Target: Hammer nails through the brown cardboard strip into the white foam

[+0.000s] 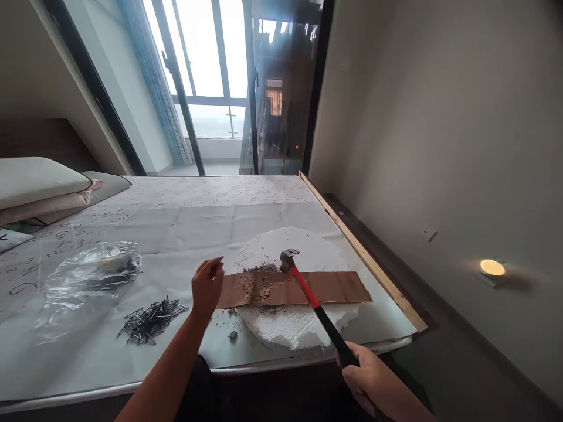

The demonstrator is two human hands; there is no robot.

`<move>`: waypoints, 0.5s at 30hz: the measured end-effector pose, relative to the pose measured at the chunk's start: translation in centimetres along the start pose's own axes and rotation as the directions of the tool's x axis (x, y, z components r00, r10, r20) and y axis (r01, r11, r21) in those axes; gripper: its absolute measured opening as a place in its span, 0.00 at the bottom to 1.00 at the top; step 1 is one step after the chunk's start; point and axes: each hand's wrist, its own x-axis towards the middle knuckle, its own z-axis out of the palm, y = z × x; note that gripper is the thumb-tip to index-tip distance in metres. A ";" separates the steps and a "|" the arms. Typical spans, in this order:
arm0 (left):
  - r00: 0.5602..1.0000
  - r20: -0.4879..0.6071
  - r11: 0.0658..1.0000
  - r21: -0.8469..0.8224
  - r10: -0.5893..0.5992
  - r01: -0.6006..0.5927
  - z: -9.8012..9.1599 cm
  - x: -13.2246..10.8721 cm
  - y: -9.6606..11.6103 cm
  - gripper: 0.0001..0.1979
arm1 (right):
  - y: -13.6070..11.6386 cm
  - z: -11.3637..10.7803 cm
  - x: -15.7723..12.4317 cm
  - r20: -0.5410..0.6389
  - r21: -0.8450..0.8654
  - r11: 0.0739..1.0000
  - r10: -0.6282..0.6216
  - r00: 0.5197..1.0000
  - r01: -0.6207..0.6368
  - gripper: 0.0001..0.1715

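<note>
My right hand [367, 375] grips a claw hammer [308, 287] by the black end of its red and black handle. The steel head hangs over a brown cardboard-like strip [334, 287], by a heap of grey-brown crumbs [264, 284]. That strip lies across a round white foam slab [294, 246] with a ragged front edge. Just by the strip's left end is my left hand [207, 287], fingers loosely bent and apart, with nothing visible in them. Left of it lies a pile of steel nails [152, 319]. A small grey lump [233, 336] sits in front of the slab.
A clear plastic bag [92, 281] with something dark inside lies on the left of the covered bed [189, 234]. Folded bedding [44, 181] is stacked at the far left. A wooden rail [360, 249] runs along the right edge, near the wall with a lit lamp [492, 268].
</note>
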 end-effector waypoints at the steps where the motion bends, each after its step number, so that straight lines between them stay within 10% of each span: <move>1: 0.999 -0.003 0.994 0.100 -0.042 0.042 -1.2 -0.1 -1.8 0.14 | 0.4 -0.1 0.2 -0.008 0.018 1.000 0.001 1.000 -0.001 0.07; 4: 0.953 0.211 0.908 0.402 -0.218 0.118 -4.1 -1.3 -7.6 0.12 | 2.3 -0.2 1.0 -0.003 0.076 0.996 0.044 0.999 -0.044 0.07; 8: 0.753 0.501 0.742 0.670 -0.426 -0.027 -5.5 -3.9 -13.0 0.08 | 3.8 -0.3 1.9 0.065 0.119 0.987 0.098 0.993 -0.105 0.08; 15: 0.666 0.536 0.708 0.706 -0.519 -0.016 -4.7 -5.5 -13.4 0.06 | 4.1 -0.5 1.7 0.068 0.119 0.985 0.115 0.991 -0.123 0.08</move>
